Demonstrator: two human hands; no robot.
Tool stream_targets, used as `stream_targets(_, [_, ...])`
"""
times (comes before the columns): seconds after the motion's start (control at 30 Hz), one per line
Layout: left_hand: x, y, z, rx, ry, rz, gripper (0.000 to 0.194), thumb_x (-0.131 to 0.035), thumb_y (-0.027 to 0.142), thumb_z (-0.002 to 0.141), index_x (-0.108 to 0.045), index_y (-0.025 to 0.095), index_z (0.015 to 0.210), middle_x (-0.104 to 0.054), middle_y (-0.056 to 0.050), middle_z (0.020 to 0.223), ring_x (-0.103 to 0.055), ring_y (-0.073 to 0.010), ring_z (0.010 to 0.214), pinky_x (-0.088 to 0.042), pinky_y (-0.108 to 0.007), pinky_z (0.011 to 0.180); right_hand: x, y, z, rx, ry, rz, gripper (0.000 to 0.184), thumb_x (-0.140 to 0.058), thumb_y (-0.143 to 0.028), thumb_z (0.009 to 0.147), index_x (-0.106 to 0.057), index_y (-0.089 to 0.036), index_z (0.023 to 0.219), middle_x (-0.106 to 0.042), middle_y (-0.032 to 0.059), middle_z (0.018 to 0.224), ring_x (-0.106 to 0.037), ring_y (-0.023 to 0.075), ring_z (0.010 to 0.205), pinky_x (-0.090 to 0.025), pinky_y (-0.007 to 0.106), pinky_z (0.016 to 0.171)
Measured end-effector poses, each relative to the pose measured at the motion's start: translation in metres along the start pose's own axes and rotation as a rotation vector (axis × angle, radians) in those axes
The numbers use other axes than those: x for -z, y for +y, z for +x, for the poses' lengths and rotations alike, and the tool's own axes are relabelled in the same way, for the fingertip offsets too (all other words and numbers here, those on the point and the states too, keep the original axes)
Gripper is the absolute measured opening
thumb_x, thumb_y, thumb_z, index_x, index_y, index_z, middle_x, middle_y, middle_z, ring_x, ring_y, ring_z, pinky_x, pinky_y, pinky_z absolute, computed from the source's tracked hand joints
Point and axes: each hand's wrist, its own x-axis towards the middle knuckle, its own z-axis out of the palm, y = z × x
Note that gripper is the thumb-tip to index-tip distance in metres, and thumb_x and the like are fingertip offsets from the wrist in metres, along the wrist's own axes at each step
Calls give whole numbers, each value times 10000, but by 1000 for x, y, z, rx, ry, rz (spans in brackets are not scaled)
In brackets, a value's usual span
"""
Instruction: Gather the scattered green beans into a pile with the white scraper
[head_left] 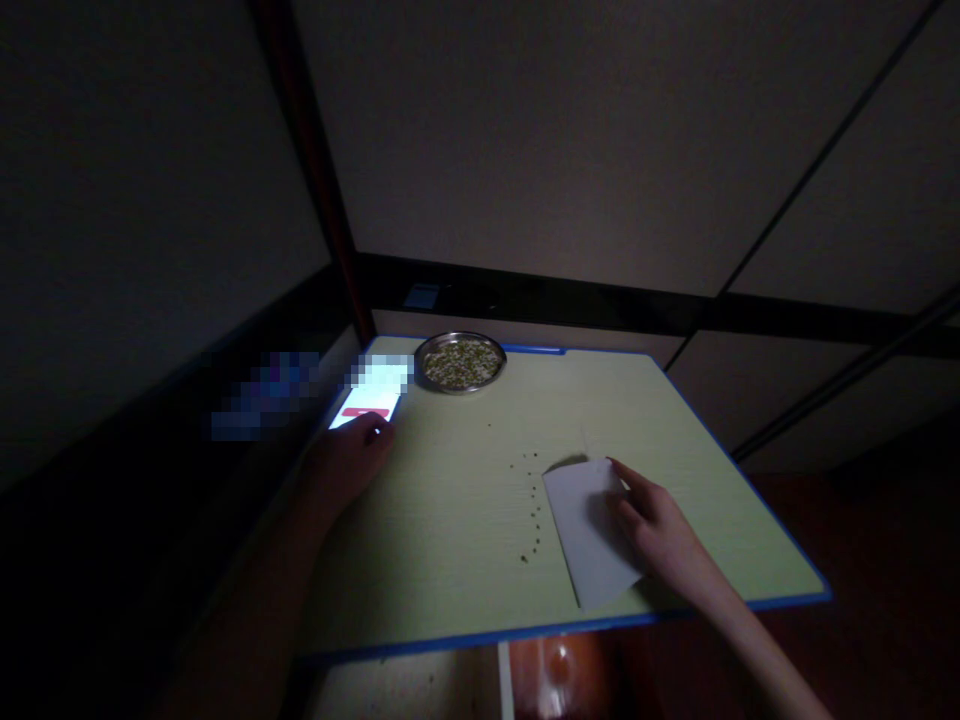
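A lit phone (384, 388) is at the left edge of the light green table, its screen glowing white with a red bar. My left hand (352, 455) is closed at the phone's near end, with its fingers curled against it; shadow hides part of the grip. On the right, my right hand (652, 525) pinches a sheet of white paper (581, 530), thumb and fingers at its right side. The paper's far left edge lifts a little off the table. Just left of it, several small dark grains (535, 514) lie in a loose line.
At the table's far side stands a round metal plate (461, 388) with green and white bits spread over it. The table (450, 520) has a blue rim. Walls close in behind and at the left. A reddish-brown shiny surface (559, 675) shows below the front edge. The room is dim.
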Motion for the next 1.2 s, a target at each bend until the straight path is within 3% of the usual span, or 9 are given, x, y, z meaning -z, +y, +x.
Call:
stream_targets(0.13, [-1, -1, 1, -11, 2, -1, 353, -425, 469, 818, -677, 223, 844, -717, -43, 831, -623, -208, 753, -403, -272, 647, 3, 1, -3, -30, -6, 19, 646, -474, -318, 804, -476, -6, 1370, -728, 144, 935, -656, 225, 782, -513, 317, 723])
stream_targets(0.33, [0, 0, 0, -15, 6, 7, 370, -410, 478, 824, -671, 217, 842, -713, -45, 832, -620, -208, 739, -405, -278, 642, -14, -7, -7, -14, 34, 82, 613, -481, -327, 821, -488, -35, 1361, -705, 154, 1053, -652, 225, 916, -507, 301, 780])
stream_targets(0.47, [1, 1, -1, -7, -11, 15, 404, -383, 510, 845, -663, 219, 862, -705, -47, 849, -622, -207, 753, -400, -276, 641, -20, -5, -8, -22, 54, 40, 621, -476, -308, 829, -463, -14, 1376, -717, 135, 946, -644, 203, 759, -511, 309, 728])
stream_targets(0.67, [-1, 0, 1, -2, -22, 20, 417, -373, 530, 852, -646, 216, 833, -695, -43, 821, -615, -200, 726, -392, -277, 634, -6, 11, -10, -49, 103, -17, 624, -471, -316, 826, -468, -10, 1369, -718, 153, 913, -653, 238, 875, -505, 308, 732])
stream_targets(0.9, [-3, -2, 1, 9, -7, 10, 392, -390, 515, 835, -650, 221, 815, -695, -38, 796, -600, -196, 698, -372, -277, 607, 7, 18, -9, -87, 139, 20, 653, -472, -374, 833, -454, -10, 1375, -711, 95, 792, -639, 205, 692, -492, 276, 604])
stream_targets(1.07, [0, 1, -1, 6, -1, 18, 358, -419, 468, 818, -669, 214, 824, -710, -41, 799, -607, -201, 712, -373, -273, 611, -8, 6, -8, 3, 91, 29, 648, -495, -419, 858, -464, -37, 1381, -711, 174, 1054, -670, 235, 926, -511, 312, 790])
stream_targets(1.2, [2, 4, -3, 0, 2, 18, 347, -434, 449, 811, -684, 213, 858, -722, -42, 828, -616, -205, 751, -379, -266, 621, -8, 13, 1, 8, 46, -48, 646, -505, -446, 869, -482, -36, 1368, -702, 200, 1092, -681, 253, 934, -502, 351, 832])
